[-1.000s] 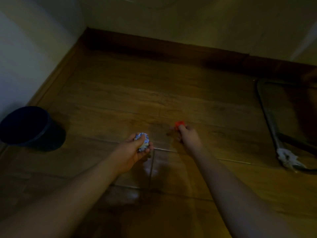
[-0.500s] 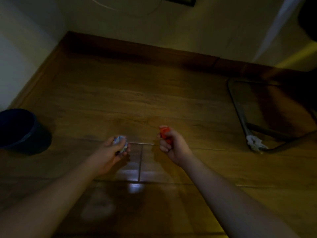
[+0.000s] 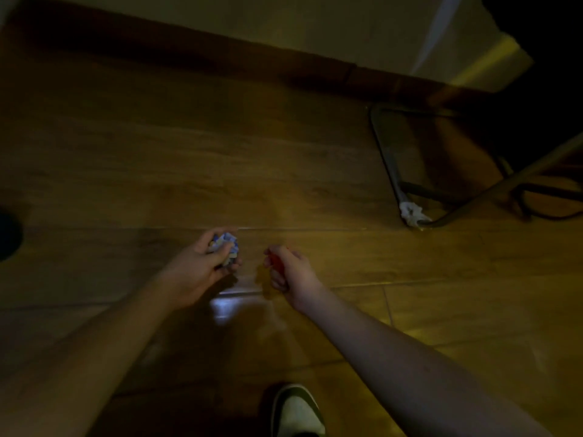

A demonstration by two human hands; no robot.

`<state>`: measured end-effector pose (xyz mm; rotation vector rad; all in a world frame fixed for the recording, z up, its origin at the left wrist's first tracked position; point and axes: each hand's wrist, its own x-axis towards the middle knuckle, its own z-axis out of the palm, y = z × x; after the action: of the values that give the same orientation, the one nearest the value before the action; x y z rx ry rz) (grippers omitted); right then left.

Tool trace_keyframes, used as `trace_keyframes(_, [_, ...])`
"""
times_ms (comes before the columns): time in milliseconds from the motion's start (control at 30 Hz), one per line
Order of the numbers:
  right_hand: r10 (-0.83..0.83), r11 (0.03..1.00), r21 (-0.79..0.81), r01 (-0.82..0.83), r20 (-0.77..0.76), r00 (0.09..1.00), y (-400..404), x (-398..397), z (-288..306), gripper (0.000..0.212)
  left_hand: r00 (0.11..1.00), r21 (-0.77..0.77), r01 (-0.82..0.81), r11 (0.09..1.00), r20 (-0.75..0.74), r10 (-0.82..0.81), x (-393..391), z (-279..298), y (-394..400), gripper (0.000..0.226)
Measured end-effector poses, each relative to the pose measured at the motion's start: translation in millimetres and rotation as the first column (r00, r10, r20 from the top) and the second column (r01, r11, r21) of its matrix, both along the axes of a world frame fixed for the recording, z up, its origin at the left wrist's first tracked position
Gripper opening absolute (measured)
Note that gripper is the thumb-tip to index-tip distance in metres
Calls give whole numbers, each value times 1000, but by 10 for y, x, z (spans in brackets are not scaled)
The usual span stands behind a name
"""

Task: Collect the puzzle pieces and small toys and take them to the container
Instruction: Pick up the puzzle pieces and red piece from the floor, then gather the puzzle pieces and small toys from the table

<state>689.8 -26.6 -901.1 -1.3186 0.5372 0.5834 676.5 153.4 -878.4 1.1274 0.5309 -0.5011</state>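
The room is dim. My left hand [image 3: 202, 266] is closed around a bunch of blue-and-white puzzle pieces [image 3: 225, 247] held above the wooden floor [image 3: 157, 159]. Close to its right, my right hand [image 3: 288, 272] is curled around a small red toy [image 3: 277, 261], of which only a sliver shows between the fingers. The dark round container [image 3: 8, 234] is only just visible at the left edge of the view, well apart from both hands.
A metal chair frame [image 3: 391, 165] with a scrap of white material [image 3: 410, 212] at its corner stands at the right. A dark skirting board [image 3: 220, 55] runs along the far wall. My shoe [image 3: 298, 411] shows at the bottom.
My right hand has lifted the red toy off the floor and closed around it. Both hands have drawn closer together. The view has swung right, sliding the container to the left edge.
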Motion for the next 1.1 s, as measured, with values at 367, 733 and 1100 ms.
trace_keyframes(367, [-89,995,46,89,11,996,-133,-417,955,21,999,195,7,981,33,-14,-793,651,-158,21])
trace_keyframes(733, [-125,991,-55,121,-64,990,-181,-955,2940,23,991,194,131,972,-54,-122,-1043,2681,-223,20])
trace_keyframes(1100, [-22,999,-50,16,-129,991,513,-1159,4783,24,988,246,66,967,-151,-29,-1606,4952,257,19])
